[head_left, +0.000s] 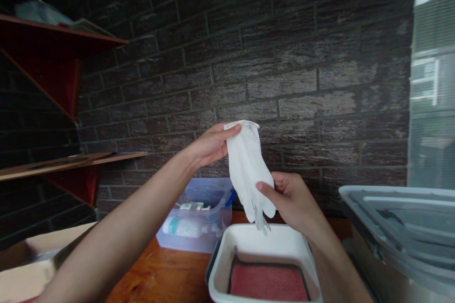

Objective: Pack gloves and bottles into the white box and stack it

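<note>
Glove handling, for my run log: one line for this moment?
left hand: pinches white glove cuff | right hand: grips glove fingers | below: white tray

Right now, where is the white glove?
In the head view the white glove hangs mid-frame above the white tray, its cuff pinched by the left hand, its fingers by the right hand.

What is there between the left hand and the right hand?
In the head view, only the white glove spans between them: the left hand pinches its cuff, the right hand grips its fingers.

A white glove [249, 170] hangs before a dark brick wall [284, 57], above a white tray [263, 246] with red mat [268, 281].
</note>
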A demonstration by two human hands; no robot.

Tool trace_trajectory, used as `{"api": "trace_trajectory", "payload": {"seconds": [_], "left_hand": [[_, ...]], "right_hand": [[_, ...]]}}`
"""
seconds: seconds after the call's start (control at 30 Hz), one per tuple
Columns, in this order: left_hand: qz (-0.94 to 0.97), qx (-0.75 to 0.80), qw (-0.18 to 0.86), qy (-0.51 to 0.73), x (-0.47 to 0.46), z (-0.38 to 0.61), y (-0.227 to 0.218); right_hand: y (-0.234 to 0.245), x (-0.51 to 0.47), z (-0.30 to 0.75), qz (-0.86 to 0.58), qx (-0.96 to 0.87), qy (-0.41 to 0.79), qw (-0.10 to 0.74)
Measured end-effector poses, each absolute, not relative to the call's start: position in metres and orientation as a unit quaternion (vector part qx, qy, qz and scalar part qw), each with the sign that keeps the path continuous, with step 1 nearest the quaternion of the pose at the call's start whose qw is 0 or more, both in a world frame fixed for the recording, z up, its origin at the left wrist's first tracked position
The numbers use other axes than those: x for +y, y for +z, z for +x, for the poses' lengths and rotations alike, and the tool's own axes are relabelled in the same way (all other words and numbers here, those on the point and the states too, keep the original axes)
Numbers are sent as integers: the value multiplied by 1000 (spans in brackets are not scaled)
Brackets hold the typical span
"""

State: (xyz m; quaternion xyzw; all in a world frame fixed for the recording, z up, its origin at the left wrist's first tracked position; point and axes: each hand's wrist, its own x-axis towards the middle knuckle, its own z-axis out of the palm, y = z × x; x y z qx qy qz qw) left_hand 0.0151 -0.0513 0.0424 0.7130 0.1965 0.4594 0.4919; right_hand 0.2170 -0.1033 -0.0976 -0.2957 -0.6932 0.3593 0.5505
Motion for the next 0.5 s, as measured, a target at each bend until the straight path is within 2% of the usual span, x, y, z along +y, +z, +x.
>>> {"api": "trace_trajectory", "payload": {"seconds": [0.27, 0.5], "left_hand": [[672, 150, 483, 541, -38, 16, 46], [661, 147, 484, 554, -39, 19, 45]], "right_hand": [[-94, -117, 205, -373, -749, 147, 528], [-90, -137, 197, -364, -806, 136, 446]]}}
